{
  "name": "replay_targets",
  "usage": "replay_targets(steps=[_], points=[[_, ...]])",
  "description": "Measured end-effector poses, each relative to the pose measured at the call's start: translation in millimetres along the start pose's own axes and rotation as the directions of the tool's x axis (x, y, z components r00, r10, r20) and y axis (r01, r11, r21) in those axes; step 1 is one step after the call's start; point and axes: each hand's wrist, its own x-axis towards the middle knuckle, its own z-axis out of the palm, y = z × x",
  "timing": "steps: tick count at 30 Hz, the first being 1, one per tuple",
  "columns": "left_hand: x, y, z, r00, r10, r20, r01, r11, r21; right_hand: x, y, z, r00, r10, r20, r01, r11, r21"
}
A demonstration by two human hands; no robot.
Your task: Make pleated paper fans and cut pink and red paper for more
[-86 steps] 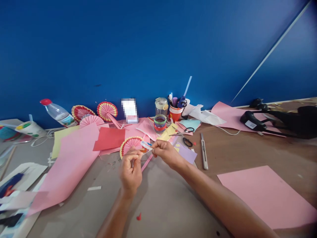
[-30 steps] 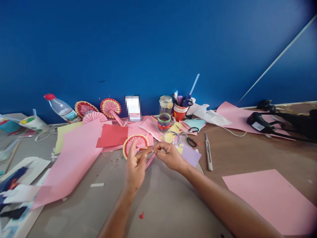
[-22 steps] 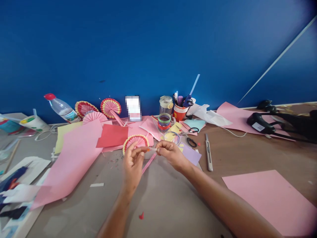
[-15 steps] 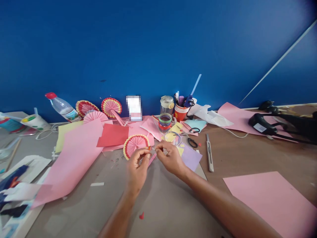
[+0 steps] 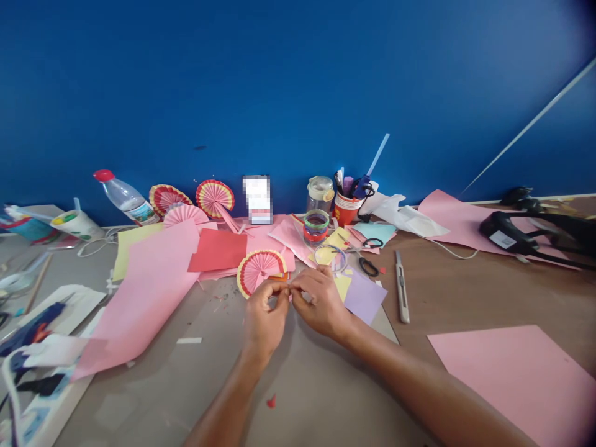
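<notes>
Pinching with left hand [image 5: 266, 316] and right hand [image 5: 323, 302], on what unclear; could, by drifting forward, crumple red-yellow-edged pink pleated-paper fan [image 5: 256, 268] beyond fingers [image 5: 280, 286].

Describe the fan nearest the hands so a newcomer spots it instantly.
Below the blue wall, find the left hand over the gray tabletop. Just beyond it is a pink pleated fan with a red-and-yellow rim. Three other fans sit farther from that hand, nearer the wall.
</notes>
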Motion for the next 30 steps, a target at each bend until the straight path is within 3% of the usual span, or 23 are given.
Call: replay_targets(steps=[13,19,23,26,30], points=[[-0.2,-2.1,0.3,0.995,-0.097,0.029,0.099,0.991,-0.091,4.2,-3.5,-3.0,0.989,0.138,0.052,-0.143,0.985,0.100],[-1.7,-2.4,0.5,0.992,0.120,-0.038,-0.115,0.986,0.122,-0.5,1.5,-0.5,0.996,0.080,0.039,-0.080,0.997,0.005],[-2.6,1.0,1.1,0.987,0.153,-0.039,-0.146,0.979,0.142,-1.7,4.5,0.5,0.999,0.031,0.035,-0.029,0.999,-0.035],[-2.2,1.1,1.7,0.997,0.072,-0.015,-0.071,0.994,0.083,-0.2,4.8,1.0,1.000,0.021,0.004,-0.021,0.999,-0.041],[-0.4,-4.6,1.7,0.990,-0.127,0.056,0.132,0.988,-0.081,2.1,4.3,-0.8,0.998,0.064,0.014,-0.065,0.997,0.047]])
